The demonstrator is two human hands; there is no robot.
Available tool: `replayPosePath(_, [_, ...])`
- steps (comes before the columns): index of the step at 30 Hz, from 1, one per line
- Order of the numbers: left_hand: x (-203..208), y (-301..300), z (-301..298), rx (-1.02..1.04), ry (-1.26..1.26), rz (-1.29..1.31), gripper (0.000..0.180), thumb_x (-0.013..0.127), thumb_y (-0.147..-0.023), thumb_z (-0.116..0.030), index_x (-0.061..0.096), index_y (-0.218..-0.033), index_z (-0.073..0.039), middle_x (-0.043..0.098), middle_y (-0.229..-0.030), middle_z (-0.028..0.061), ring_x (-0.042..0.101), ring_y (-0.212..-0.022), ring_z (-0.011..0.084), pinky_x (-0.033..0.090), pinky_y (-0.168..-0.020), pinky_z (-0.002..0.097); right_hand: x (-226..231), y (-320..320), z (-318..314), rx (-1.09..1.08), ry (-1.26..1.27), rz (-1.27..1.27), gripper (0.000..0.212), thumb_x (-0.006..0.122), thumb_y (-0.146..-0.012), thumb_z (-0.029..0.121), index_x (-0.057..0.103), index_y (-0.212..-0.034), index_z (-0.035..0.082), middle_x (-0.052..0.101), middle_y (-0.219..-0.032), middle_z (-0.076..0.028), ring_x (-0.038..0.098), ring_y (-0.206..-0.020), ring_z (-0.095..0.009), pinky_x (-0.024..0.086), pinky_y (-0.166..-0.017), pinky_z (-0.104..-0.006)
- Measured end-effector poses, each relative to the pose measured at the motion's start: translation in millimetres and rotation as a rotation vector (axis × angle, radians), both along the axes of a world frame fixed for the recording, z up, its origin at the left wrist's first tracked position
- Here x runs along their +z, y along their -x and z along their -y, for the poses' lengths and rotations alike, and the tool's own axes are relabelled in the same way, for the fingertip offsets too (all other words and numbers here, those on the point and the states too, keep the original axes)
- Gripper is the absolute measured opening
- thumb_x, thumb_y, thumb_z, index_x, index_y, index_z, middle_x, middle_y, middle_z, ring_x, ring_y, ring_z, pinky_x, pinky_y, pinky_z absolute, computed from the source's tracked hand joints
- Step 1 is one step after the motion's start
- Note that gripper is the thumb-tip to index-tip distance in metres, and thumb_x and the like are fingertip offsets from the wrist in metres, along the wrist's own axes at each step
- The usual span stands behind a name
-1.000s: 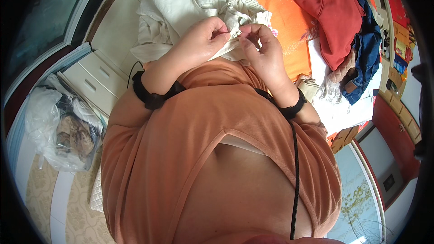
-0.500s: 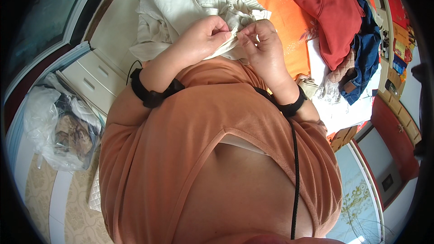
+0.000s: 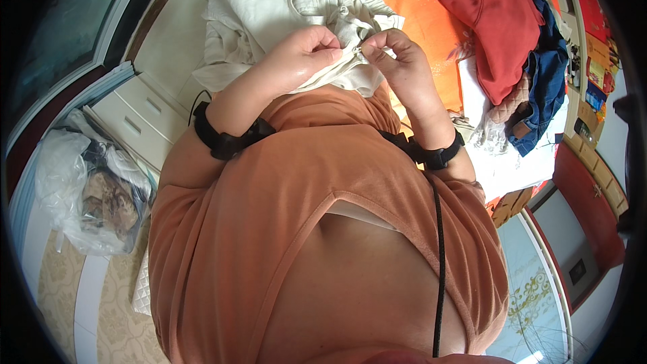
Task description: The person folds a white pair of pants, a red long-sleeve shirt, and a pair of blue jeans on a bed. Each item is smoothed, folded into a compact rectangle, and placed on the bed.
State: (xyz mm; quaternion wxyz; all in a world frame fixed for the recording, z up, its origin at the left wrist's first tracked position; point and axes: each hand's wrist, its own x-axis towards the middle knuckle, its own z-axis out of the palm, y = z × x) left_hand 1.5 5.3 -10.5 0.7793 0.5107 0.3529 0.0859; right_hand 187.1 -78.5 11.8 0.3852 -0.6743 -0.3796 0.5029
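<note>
A pair of white trousers (image 3: 266, 3) with a gathered elastic waistband and a pocket lies bunched across my lap. Pinched at a fold of the white cloth, my left hand (image 3: 300, 57) has thumb and forefinger pressed together. My right hand (image 3: 402, 64) is closed in a pinch just to the right of that fold, its fingertips next to a small bit of the cloth. Whether a thread or another small thing sits between the right fingertips is too small to make out. Black bands circle both my wrists.
To the right, an orange cloth (image 3: 431, 34) with a white flower lies under a red garment (image 3: 482, 17), beside blue jeans (image 3: 544, 91). At left stand a white drawer unit (image 3: 138, 118) and a clear plastic bag (image 3: 64, 182) with things in it. A black cord (image 3: 439, 263) hangs down my front.
My right hand has shifted slightly right and turned, its thumb and forefinger now pinched closer together. The left hand has barely moved on the white cloth.
</note>
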Motion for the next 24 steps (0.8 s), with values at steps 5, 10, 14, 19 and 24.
replayPosePath(5, [1, 1, -3, 0.023, 0.085, 0.006, 0.016, 0.062, -0.089, -0.014, 0.059, -0.096, 0.000, 0.059, -0.083, 0.0005, 0.053, -0.074, 0.0061, 0.045, -0.066, 0.0220, 2, -2, -1, 0.099, 0.014, 0.055, 0.003, 0.063, -0.086, 0.004, 0.061, -0.089, 0.002, 0.057, -0.085, 0.001, 0.052, -0.082, -0.008, 0.043, -0.076, -0.0218])
replayPosePath(10, [4, -1, -2, 0.038, 0.069, -0.006, 0.016, 0.063, -0.088, -0.015, 0.059, -0.094, -0.001, 0.059, -0.082, 0.0009, 0.053, -0.073, 0.0063, 0.045, -0.064, 0.0223, 9, 4, 2, 0.136, -0.055, 0.219, 0.004, 0.064, -0.083, 0.001, 0.062, -0.087, 0.001, 0.055, -0.086, -0.002, 0.054, -0.081, -0.011, 0.045, -0.076, -0.0228])
replayPosePath(14, [7, -1, -3, 0.012, 0.126, -0.017, 0.013, 0.060, -0.090, -0.011, 0.057, -0.098, -0.002, 0.054, -0.086, -0.0033, 0.049, -0.077, 0.0026, 0.041, -0.067, 0.0179, 12, 10, 2, 0.184, -0.157, 0.295, 0.005, 0.064, -0.081, -0.003, 0.062, -0.085, 0.000, 0.052, -0.090, -0.006, 0.057, -0.080, -0.014, 0.050, -0.071, -0.0236])
replayPosePath(19, [9, -1, -4, -0.004, 0.087, -0.039, 0.011, 0.059, -0.090, -0.011, 0.056, -0.097, -0.002, 0.054, -0.086, -0.0032, 0.048, -0.077, 0.0025, 0.041, -0.067, 0.0178, 12, 17, 2, 0.104, -0.285, 0.445, 0.008, 0.070, -0.070, 0.004, 0.065, -0.076, 0.006, 0.055, -0.080, -0.007, 0.053, -0.084, -0.026, 0.043, -0.076, -0.0361])
replayPosePath(24, [8, -1, -2, -0.026, 0.026, -0.049, 0.011, 0.059, -0.091, -0.011, 0.056, -0.097, -0.002, 0.053, -0.086, -0.0032, 0.047, -0.077, 0.0029, 0.041, -0.068, 0.0186, 18, 15, 2, 0.168, -0.318, 0.655, 0.009, 0.068, -0.075, -0.001, 0.063, -0.082, 0.001, 0.054, -0.089, -0.010, 0.054, -0.084, -0.023, 0.050, -0.068, -0.0286])
